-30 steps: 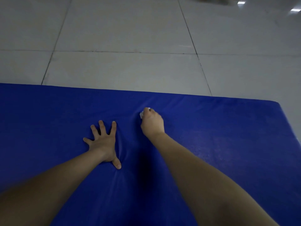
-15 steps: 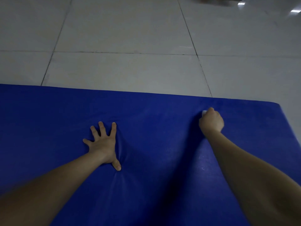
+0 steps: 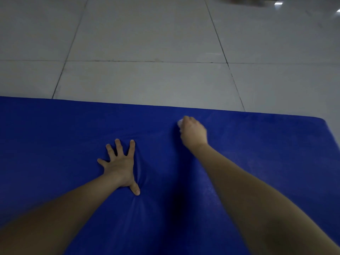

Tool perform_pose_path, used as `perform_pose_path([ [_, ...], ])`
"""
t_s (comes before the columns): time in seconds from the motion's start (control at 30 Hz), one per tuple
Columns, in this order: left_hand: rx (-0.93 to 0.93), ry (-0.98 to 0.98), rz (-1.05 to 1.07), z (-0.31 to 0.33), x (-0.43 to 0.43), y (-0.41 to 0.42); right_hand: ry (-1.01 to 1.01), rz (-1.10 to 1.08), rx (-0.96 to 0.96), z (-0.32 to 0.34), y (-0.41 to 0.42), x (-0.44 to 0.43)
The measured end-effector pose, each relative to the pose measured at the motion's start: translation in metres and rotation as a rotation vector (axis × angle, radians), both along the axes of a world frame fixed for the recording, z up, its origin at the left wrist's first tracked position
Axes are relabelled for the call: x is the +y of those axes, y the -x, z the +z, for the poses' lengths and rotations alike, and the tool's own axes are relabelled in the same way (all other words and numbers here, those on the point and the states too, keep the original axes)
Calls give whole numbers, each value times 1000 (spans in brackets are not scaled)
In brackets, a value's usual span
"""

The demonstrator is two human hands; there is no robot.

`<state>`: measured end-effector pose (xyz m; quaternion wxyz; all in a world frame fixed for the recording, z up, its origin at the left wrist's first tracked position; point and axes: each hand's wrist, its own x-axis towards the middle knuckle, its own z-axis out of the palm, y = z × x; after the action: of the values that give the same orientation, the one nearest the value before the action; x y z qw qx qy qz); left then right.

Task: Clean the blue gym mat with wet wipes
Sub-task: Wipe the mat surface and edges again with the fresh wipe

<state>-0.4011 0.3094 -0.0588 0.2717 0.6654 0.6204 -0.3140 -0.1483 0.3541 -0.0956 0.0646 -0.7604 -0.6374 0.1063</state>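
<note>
The blue gym mat fills the lower half of the head view, its far edge running across the middle. My left hand lies flat on it with fingers spread, pressing a dent into the padding. My right hand is curled into a fist near the mat's far edge and grips a white wet wipe. Only a small bit of the wipe shows at the left of the fist, pressed against the mat.
Pale grey floor tiles with dark joints stretch beyond the mat. The mat's right corner ends near the frame's right side. A dark blurred shape sits at the top edge.
My right hand with the wipe swept right along the mat's far edge, then came back left toward the middle. My left hand stayed planted in place.
</note>
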Motion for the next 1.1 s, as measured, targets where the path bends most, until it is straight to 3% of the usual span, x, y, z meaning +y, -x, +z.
perform_pose_path([
  [0.2, -8, -4, 10, -1, 0, 0, 6, -475, -119, -2, -155, -38],
  [0.33, -17, -9, 13, -3, 0, 1, 18, -636, -90, -3, -170, -34],
  [0.7, -21, -7, -1, -5, 1, 3, -35, -93, 171, -3, 43, 30],
  [0.83, -19, -1, 0, -3, 1, 3, -51, 88, 102, -4, 43, 29],
  [0.9, -25, -2, 6, -3, 2, 2, -27, 27, 11, -6, 7, 29],
  [1.1, -35, 4, 17, -4, 0, 3, 70, -455, -42, -5, -136, 4],
])
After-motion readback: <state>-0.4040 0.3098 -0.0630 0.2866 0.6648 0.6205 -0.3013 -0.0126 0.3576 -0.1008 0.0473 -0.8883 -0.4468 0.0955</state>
